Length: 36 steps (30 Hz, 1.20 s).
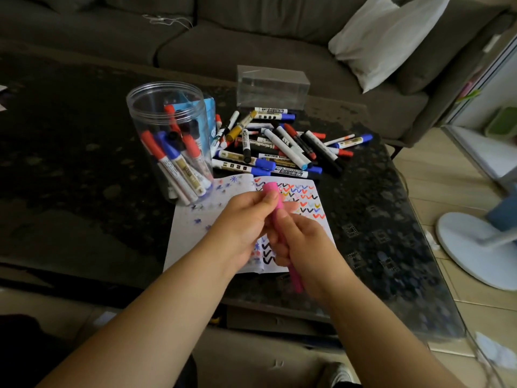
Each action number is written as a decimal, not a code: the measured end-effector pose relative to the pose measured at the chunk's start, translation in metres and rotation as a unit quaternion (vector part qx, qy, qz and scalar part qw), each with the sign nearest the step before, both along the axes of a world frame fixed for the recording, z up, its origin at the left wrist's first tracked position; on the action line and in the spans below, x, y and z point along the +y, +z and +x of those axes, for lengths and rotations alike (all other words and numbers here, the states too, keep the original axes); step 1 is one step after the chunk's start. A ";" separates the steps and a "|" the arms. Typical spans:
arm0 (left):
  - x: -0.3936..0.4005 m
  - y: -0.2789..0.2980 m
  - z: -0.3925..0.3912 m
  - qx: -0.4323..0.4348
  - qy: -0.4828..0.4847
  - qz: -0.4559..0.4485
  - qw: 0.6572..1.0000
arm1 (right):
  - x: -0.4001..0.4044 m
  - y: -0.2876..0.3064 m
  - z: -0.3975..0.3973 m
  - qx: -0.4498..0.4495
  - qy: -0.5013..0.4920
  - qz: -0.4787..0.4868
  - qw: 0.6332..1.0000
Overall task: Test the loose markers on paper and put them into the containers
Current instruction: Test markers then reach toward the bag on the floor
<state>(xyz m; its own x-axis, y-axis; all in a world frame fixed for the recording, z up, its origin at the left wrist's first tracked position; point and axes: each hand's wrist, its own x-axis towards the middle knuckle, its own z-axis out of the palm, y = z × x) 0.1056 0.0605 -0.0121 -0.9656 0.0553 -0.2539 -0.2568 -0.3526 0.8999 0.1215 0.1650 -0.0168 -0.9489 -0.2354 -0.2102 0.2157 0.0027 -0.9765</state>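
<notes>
Both hands hold one pink marker (274,203) above the paper (193,228). My left hand (246,219) pinches its upper capped end, and my right hand (302,242) grips the barrel lower down, the tail sticking out below the hand. The white paper carries rows of coloured check marks and blue stars. A pile of loose markers (279,144) with red, blue, black and gold caps lies behind the paper. A round clear jar (167,107) to the left holds several red, blue and black markers.
A clear rectangular box (272,86) stands behind the pile on the dark glass table (84,163). A grey sofa with a white pillow (383,37) lies beyond. A white fan base (475,247) stands on the floor at right.
</notes>
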 end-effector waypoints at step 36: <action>-0.014 -0.021 -0.006 0.154 -0.177 -0.614 0.754 | 0.048 -0.038 0.013 0.168 -0.034 0.222 0.960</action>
<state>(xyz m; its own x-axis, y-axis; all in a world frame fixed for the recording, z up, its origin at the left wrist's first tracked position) 0.0991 0.0462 -0.0330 -0.9689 0.2304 -0.0900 0.1496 0.8356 0.5287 0.1343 0.2128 -0.0546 -0.9907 -0.1285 0.0456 -0.0973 0.4319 -0.8967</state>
